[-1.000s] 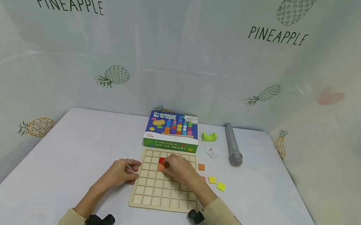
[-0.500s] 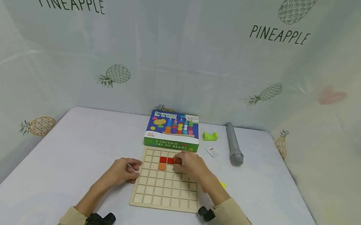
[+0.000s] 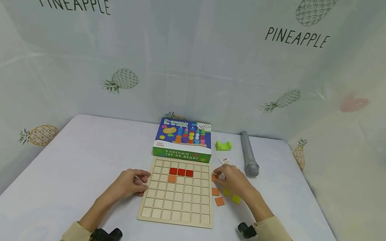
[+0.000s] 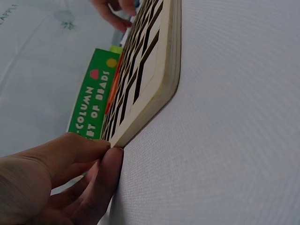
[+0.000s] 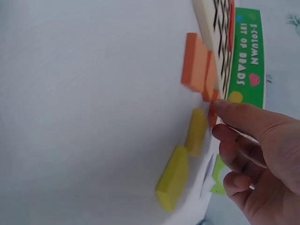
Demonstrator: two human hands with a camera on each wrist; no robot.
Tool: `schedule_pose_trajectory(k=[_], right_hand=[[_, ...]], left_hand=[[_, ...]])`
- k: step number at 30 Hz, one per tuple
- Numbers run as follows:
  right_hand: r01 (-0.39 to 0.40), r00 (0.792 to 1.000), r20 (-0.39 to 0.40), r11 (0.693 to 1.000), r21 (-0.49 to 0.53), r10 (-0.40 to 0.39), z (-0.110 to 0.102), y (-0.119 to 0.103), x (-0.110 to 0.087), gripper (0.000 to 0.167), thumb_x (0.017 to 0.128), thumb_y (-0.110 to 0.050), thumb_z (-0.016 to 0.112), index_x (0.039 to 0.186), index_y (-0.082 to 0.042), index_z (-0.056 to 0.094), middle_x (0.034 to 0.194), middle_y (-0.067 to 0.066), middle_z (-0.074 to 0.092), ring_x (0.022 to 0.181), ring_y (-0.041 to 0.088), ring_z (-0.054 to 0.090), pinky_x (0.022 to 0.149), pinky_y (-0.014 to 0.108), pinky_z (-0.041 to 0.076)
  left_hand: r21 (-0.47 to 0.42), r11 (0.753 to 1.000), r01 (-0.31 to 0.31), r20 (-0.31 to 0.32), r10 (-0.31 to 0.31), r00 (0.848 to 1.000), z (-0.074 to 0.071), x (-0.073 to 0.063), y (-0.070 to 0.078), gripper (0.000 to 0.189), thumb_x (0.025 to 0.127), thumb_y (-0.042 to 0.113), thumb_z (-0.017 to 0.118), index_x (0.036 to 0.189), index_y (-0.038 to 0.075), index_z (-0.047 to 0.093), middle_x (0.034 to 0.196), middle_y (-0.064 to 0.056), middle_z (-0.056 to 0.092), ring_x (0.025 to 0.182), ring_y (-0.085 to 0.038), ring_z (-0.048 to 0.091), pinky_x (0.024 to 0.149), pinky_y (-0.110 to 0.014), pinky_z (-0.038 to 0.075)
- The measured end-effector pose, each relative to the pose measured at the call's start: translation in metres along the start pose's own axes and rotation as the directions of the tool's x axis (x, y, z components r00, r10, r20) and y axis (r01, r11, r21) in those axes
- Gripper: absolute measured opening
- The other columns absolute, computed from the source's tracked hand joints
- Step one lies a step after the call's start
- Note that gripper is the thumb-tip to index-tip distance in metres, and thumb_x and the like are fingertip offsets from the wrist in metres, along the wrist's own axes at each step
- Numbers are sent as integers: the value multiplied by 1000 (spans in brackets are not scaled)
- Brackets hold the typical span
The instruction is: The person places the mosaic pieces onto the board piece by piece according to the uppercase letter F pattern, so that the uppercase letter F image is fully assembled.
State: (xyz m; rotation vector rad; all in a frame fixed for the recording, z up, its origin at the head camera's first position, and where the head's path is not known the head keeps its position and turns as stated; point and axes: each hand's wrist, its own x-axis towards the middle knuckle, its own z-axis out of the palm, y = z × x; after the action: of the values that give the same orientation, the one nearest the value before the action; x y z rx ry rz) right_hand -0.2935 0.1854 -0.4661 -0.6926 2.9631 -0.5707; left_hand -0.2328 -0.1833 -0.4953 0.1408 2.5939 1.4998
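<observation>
A light wooden grid board (image 3: 177,205) lies on the white table in the head view. Three red tiles (image 3: 181,172) form a row in its upper part, with one orange square (image 3: 172,179) below the leftmost. My left hand (image 3: 128,183) pinches the board's left edge between thumb and fingers, as the left wrist view also shows. Beyond the board's right edge, my right hand (image 3: 234,180) has thumb and fingertips on an orange tile (image 5: 213,110), partly hidden by them. Two other orange tiles (image 3: 219,201) and two yellow tiles (image 3: 236,199) lie nearby on the table.
Behind the board stands a bead-set box (image 3: 184,141). To its right are a green notched piece (image 3: 224,145), a small card (image 3: 225,160) partly covered by the right hand, and a grey microphone (image 3: 249,154). A pineapple-print curtain (image 3: 200,75) hangs behind the table.
My right hand has let go of a third red tile in the red row and moved right, off the board, to an orange tile. My left hand stays at the board's edge.
</observation>
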Motion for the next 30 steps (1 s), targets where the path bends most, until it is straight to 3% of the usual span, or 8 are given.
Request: schedule_pose_trajectory(k=[10, 21, 30], right_hand=[[15, 999, 36, 1000, 2, -16, 0, 5, -1, 23, 87, -20, 74, 108, -11, 74, 101, 0, 66, 82, 12, 55, 73, 26, 53], [32, 998, 47, 999, -26, -31, 1, 8, -4, 20, 90, -19, 71, 108, -9, 71, 104, 2, 65, 84, 12, 56, 76, 28, 55], [14, 999, 38, 1000, 1, -14, -2, 8, -5, 21, 90, -23, 71, 108, -10, 70, 103, 0, 66, 84, 12, 57, 77, 28, 55]], left_hand=[[-14, 1000, -11, 4, 11, 1000, 0, -1, 1, 43, 81, -4, 71, 123, -7, 62, 99, -15, 64, 71, -16, 68, 57, -26, 62], [-57, 998, -26, 26, 27, 999, 0, -3, 0, 43, 83, -3, 70, 124, -8, 61, 101, -17, 64, 72, -19, 68, 59, -28, 62], [-31, 999, -36, 15, 36, 999, -1, -2, -2, 42, 83, -3, 71, 124, -8, 61, 99, -15, 64, 71, -16, 67, 58, -26, 62]])
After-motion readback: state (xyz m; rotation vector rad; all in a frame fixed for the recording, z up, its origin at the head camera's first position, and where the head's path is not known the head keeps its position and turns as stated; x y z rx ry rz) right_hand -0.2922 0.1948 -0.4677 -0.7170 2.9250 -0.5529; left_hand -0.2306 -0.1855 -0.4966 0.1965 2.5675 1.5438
